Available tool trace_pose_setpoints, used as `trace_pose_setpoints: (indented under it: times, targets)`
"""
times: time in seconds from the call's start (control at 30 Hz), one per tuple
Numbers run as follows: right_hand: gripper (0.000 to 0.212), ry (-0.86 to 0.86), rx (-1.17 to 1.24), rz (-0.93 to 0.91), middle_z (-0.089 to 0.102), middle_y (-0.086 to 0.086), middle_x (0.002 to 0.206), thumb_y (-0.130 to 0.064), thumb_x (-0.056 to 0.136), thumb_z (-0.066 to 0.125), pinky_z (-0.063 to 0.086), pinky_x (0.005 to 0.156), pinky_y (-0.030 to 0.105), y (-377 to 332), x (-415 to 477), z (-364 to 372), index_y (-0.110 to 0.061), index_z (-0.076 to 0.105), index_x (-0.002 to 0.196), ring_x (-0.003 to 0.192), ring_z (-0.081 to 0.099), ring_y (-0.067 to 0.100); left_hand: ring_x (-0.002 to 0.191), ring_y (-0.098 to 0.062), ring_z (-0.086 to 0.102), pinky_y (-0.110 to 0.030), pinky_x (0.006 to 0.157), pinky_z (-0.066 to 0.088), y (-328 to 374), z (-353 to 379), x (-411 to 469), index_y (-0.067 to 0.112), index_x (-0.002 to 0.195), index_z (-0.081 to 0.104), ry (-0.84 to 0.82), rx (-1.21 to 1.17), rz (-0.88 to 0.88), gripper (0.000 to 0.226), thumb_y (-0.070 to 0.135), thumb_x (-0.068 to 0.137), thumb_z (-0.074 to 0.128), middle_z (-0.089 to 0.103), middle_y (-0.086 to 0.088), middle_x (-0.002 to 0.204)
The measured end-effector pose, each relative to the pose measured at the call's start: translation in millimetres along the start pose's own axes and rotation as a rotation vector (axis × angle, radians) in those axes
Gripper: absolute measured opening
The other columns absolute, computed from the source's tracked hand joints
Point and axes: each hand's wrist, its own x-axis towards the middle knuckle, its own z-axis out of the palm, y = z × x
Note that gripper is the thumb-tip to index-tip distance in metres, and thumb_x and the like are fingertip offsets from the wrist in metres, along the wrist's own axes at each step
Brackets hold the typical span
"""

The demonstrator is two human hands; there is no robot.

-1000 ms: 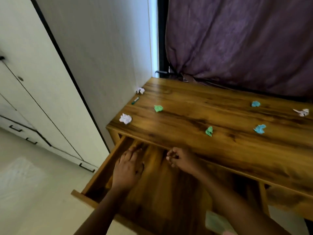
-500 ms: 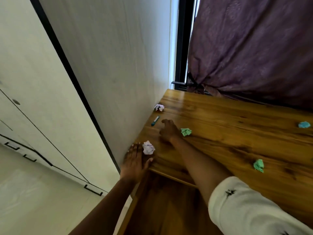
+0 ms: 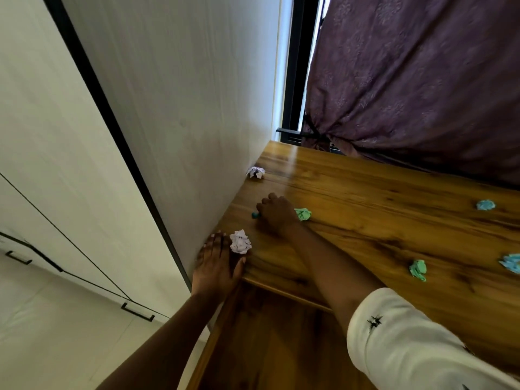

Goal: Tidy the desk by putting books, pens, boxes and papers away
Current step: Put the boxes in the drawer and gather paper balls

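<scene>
My right hand reaches across the wooden desk and curls over a teal pen, of which only the near tip shows. A green paper ball lies just right of that hand. My left hand rests flat on the desk's front left corner, fingers straight, touching a white crumpled paper ball. Another white ball sits against the wall farther back. The drawer below the desk edge stands open.
More crumpled balls lie to the right: a green one, a blue one and a blue one at the frame edge. A pale cupboard wall borders the desk's left side. A purple curtain hangs behind.
Both hands left the open drawer and rose to the desk top. My right hand moved onto the teal pen and closed over it; my left hand settled beside the white paper ball.
</scene>
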Motion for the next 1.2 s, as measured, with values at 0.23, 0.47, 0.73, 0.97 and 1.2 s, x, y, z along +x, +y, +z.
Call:
trace_pose_setpoints:
  times: [0.23, 0.47, 0.73, 0.97, 1.2]
  targets:
    - [0.020, -0.052, 0.282, 0.135, 0.066, 0.011, 0.108, -0.015, 0.091, 0.051, 0.043, 0.076, 0.031, 5.4, -117.5, -6.0, -0.008, 0.065, 0.104, 0.099, 0.060, 0.026, 0.147, -0.025, 0.003, -0.040, 0.119, 0.010, 37.3, -18.8, -42.7, 0.011, 0.152, 0.006, -0.061, -0.074, -0.137, 0.073, 0.055, 0.097, 0.024, 0.005, -0.009, 0.160]
    - [0.024, -0.073, 0.956, 0.346, 0.068, 0.003, 0.093, -0.015, 0.084, 0.067, 0.046, 0.072, 0.026, 6.9, -287.7, -10.7, -0.012, 0.065, 0.107, 0.089, 0.065, 0.018, 0.146, -0.019, 0.014, -0.040, 0.119, 0.007, 105.7, -23.6, -187.6, 0.022, 0.151, 0.018, -0.210, -0.178, -0.055, 0.068, 0.054, 0.094, 0.039, 0.017, -0.001, 0.158]
    - [0.045, -0.352, 0.956, 0.139, 0.055, -0.007, 0.099, -0.015, 0.087, 0.065, 0.042, 0.065, 0.017, -0.9, -442.8, 15.3, -0.026, 0.052, 0.128, 0.078, 0.055, 0.003, 0.094, -0.013, 0.064, -0.032, 0.082, 0.048, 165.3, 24.0, -347.5, 0.029, 0.104, 0.069, -0.159, -0.072, 0.309, 0.044, 0.054, 0.092, 0.035, 0.068, 0.013, 0.103]
    - [0.042, -0.490, 0.538, -0.104, 0.058, 0.007, 0.121, -0.017, 0.088, 0.062, 0.043, 0.080, 0.031, -12.0, -484.5, 42.7, -0.020, 0.049, 0.128, 0.108, 0.056, 0.023, 0.080, -0.021, 0.056, -0.037, 0.080, 0.037, 155.6, 58.4, -365.0, 0.026, 0.090, 0.066, 0.156, -0.034, 0.435, 0.032, 0.041, 0.095, 0.038, 0.063, 0.006, 0.085]
    - [0.047, -0.551, 0.377, -0.215, 0.058, 0.009, 0.128, -0.009, 0.089, 0.059, 0.046, 0.089, 0.034, -21.6, -492.8, 52.8, -0.016, 0.048, 0.134, 0.113, 0.056, 0.026, 0.081, -0.020, 0.053, -0.035, 0.078, 0.035, 154.9, 70.2, -365.8, 0.022, 0.090, 0.068, 0.271, -0.036, 0.445, 0.041, 0.041, 0.097, 0.032, 0.065, 0.002, 0.086]
